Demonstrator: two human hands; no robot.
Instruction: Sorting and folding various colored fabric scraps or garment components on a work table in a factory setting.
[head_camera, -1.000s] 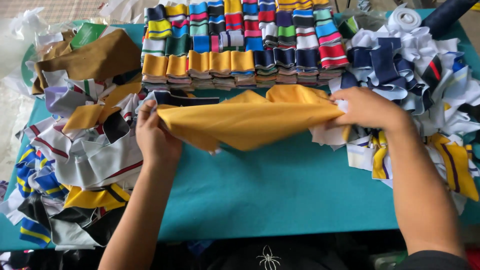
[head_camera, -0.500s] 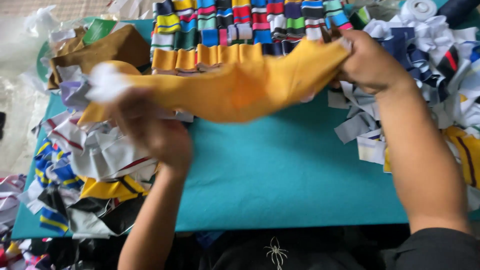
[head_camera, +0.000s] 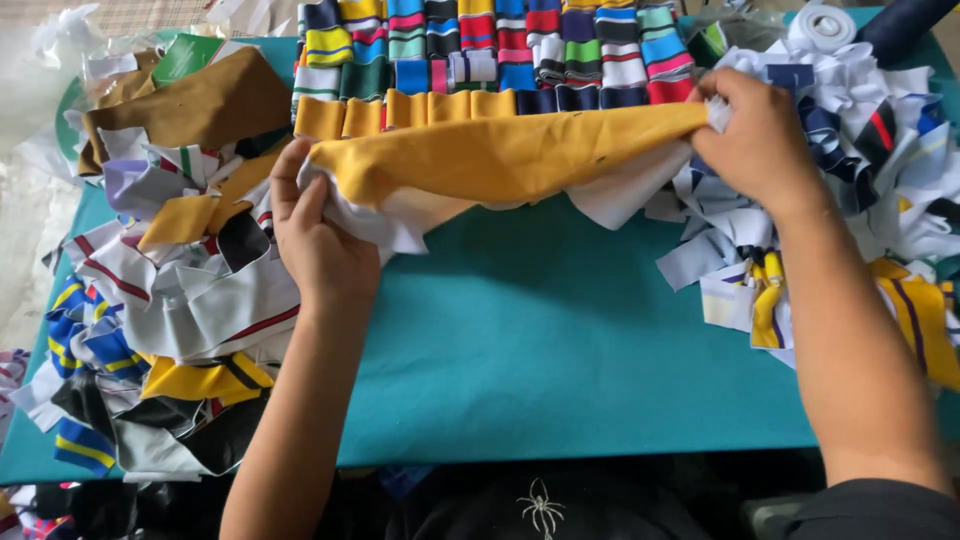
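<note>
Scraps (head_camera: 170, 290) of striped, white and black fabric heap at 9 o'clock on the teal surface (head_camera: 540, 350), w/ a brown cloth piece (head_camera: 200, 105) at 10 o'clock. Next over, left hand (head_camera: 315, 235): grip pressed together, pinching the left end of the yellow cloth (head_camera: 510, 150) plus a white layer bunched under it. Cloth itself spans the middle, stretched nearly level just above the surface, from left hand across to right hand (head_camera: 760, 135) at 2 o'clock. Behind it at 12 o'clock, rows of folded striped collars (head_camera: 500, 45) in many colours. Right grip also closed, fingers curled over the cloth's right end, white edge showing below. More white and navy scraps (head_camera: 880, 150) piled at 3 o'clock.

Changed: half a sec ago the left end was lifted high and swinging, cloth slanted; a sec ago it sagged in a loose fold. Now it's pulled taut and flat, white underside turned out along the lower edge. Looks like the piece has been flipped and straightened, ready to lay down or fold, though that's a judgement only.
</note>
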